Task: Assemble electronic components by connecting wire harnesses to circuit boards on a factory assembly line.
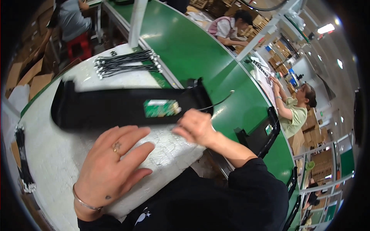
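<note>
A long black plastic housing [115, 106] lies across the white work surface in front of me, slightly smeared by motion. A small green circuit board [157, 109] with pale connectors at its right end sits inside it. My right hand [196, 127] is closed beside those connectors, fingers curled round a thin cable [217, 104]. The cable runs out to the upper right and ends in a small white plug; its other end is hidden by my hand. My left hand [111, 161] is open, fingers apart and empty, just below the housing's near edge.
A bundle of black cables with white plugs [125, 63] lies beyond the housing; another bundle [23, 158] hangs at the left edge. The green conveyor [185, 46] curves past on the right, carrying another black housing [260, 134]. Co-workers [298, 111] sit across it.
</note>
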The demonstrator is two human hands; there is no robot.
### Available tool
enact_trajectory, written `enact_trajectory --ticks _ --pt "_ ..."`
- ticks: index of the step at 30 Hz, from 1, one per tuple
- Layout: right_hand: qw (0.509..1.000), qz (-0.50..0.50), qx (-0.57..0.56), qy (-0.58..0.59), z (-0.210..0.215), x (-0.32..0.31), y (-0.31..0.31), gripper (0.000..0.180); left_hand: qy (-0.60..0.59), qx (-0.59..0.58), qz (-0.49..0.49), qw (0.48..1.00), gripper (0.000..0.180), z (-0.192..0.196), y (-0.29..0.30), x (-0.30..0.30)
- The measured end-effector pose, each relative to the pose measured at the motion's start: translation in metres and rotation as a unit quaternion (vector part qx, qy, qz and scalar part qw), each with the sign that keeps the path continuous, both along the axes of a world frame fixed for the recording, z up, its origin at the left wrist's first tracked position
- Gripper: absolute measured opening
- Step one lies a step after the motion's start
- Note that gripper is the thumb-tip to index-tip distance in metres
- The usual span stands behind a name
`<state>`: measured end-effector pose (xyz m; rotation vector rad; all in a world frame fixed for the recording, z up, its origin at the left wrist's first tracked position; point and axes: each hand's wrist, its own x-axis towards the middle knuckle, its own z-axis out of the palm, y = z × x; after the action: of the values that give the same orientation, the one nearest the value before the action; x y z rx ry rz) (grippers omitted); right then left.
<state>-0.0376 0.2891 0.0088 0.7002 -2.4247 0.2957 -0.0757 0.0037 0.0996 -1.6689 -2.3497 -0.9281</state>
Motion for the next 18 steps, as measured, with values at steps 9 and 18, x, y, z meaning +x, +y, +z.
enact_trajectory --ticks 9,18 --pt "0.926 -0.374 0.033 0.041 -0.046 -0.062 0.220 0.027 0.053 0.035 0.056 0.996 0.017 -0.015 0.013 0.001" --pt "0.980 -0.189 -0.047 0.039 -0.040 -0.197 0.090 0.029 -0.103 0.138 -0.212 0.962 0.012 0.007 -0.012 0.012"
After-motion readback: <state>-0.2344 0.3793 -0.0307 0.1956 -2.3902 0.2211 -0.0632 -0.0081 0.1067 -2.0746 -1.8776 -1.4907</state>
